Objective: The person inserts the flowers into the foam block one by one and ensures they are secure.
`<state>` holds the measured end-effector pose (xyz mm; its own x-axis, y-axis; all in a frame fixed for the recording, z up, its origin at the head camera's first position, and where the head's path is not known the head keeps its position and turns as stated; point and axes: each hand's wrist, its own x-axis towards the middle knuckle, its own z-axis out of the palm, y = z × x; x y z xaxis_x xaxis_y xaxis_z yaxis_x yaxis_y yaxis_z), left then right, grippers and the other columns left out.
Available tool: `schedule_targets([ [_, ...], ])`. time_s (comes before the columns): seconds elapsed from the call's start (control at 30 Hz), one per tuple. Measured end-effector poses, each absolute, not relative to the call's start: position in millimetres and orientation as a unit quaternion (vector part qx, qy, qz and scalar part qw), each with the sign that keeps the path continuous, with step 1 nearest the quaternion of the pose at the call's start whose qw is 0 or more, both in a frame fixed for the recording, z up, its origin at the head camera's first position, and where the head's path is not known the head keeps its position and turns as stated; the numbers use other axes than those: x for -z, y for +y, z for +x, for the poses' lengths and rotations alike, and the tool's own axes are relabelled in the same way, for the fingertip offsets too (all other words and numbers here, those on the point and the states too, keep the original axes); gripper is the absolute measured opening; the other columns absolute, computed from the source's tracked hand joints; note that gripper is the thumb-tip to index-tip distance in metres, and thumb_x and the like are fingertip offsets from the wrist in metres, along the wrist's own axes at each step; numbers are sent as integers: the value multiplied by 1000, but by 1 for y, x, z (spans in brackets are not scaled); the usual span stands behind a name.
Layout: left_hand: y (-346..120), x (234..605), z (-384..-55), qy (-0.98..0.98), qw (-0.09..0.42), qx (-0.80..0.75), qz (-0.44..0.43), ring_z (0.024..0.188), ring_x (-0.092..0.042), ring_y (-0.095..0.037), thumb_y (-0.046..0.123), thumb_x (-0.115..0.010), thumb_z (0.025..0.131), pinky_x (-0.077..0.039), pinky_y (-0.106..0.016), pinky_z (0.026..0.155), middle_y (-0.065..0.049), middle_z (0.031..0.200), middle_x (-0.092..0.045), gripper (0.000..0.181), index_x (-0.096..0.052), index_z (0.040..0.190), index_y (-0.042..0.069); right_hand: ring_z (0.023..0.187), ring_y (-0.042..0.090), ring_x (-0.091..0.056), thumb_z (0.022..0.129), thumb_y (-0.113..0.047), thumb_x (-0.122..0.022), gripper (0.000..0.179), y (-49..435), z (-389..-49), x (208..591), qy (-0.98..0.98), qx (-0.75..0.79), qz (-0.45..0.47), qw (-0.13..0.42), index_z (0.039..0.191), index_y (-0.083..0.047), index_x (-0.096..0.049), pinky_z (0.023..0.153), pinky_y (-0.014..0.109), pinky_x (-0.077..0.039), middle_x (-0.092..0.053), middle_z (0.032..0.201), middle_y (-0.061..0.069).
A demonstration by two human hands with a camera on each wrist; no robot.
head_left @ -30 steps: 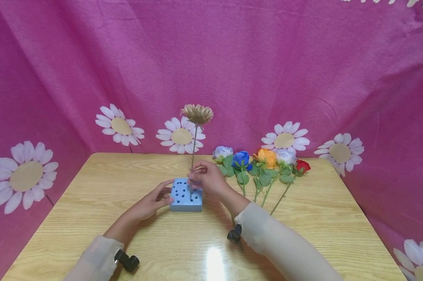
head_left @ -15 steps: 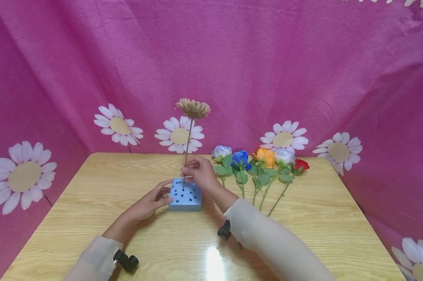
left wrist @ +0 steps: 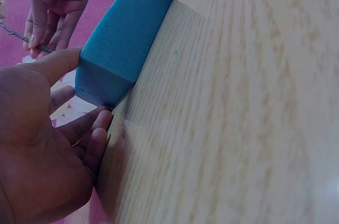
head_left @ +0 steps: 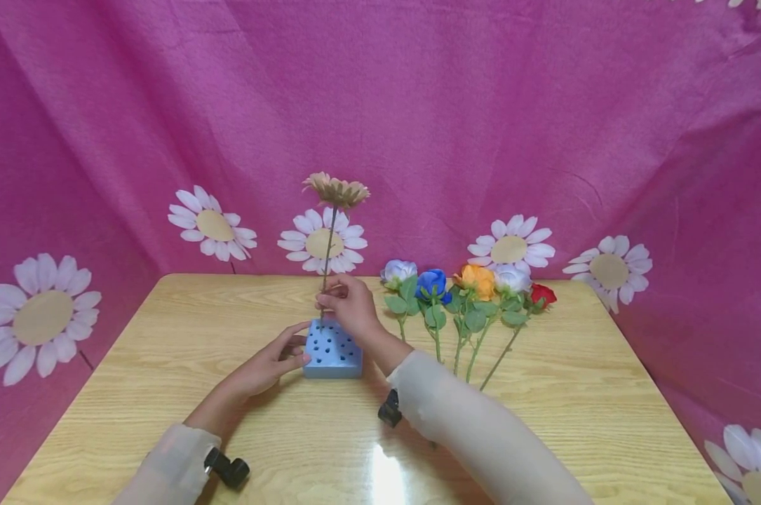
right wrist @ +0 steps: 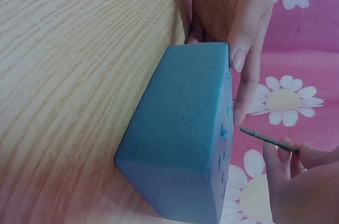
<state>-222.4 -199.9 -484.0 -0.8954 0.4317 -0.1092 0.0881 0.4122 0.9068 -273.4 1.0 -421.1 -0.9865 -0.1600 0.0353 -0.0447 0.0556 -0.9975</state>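
Note:
A pale blue foam block (head_left: 333, 372) with several holes in its top lies on the table. My left hand (head_left: 266, 366) holds its left end, thumb and fingers against the sides and top edge. Above the block's back left part, my right hand (head_left: 353, 306) pinches the stem of a beige daisy-like flower (head_left: 337, 191), which stands nearly upright with its head high. In the right wrist view the stem's lower end (right wrist: 254, 134) shows just off the holed face, apart from it. The left wrist view shows the block's plain side (left wrist: 124, 33).
Several artificial roses lie to the right on the wooden table (head_left: 576, 393): a pale one (head_left: 398, 272), a blue one (head_left: 432, 283), an orange one (head_left: 477, 280), another pale one (head_left: 513, 278) and a red one (head_left: 543, 294). A pink daisy-print cloth (head_left: 418, 126) hangs behind.
My right hand has carried the flower left and back, from over the block's front right part to its back left holes. The left hand and block have stayed put.

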Motion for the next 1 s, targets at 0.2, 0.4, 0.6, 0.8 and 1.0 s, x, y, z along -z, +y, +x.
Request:
schedule_targets([
  [0.2,-200,484,-223,824,166,-518,157,131,-49,-37,25,-60,106,-37,-53,109,-27,153,-43,67,-25,163,16,94,32,-75,96,4,-69,6,-4,-275,423,724,686,-67,30,100,1,-65,76,36,-61,-74,101,20],
  [0.4,-200,485,-223,825,168,-518,153,132,-48,-38,25,-60,106,-36,-55,110,-27,153,-42,67,-25,163,16,97,34,-74,96,4,-68,6,-7,-277,429,731,678,-67,27,99,-1,-65,77,36,-61,-73,99,16],
  [0.6,-200,485,-223,825,172,-518,146,133,-47,-39,27,-60,106,-35,-56,110,-27,154,-41,68,-24,163,17,88,24,-75,95,4,-70,7,-9,-278,435,740,668,-77,20,98,0,-66,76,36,-61,-74,95,15],
  [0.8,-199,484,-222,824,171,-519,147,132,-47,-39,26,-61,106,-35,-56,110,-27,154,-41,68,-25,163,17,86,18,-73,95,2,-71,6,-10,-276,436,750,656,-78,25,98,-2,-68,76,33,-61,-74,95,11],
  [1.0,-199,484,-223,828,168,-514,149,131,-48,-37,26,-61,106,-36,-55,109,-28,154,-42,69,-25,163,16,88,16,-72,95,-2,-72,6,-10,-276,440,770,632,-85,28,100,-3,-71,78,32,-60,-74,98,9],
])
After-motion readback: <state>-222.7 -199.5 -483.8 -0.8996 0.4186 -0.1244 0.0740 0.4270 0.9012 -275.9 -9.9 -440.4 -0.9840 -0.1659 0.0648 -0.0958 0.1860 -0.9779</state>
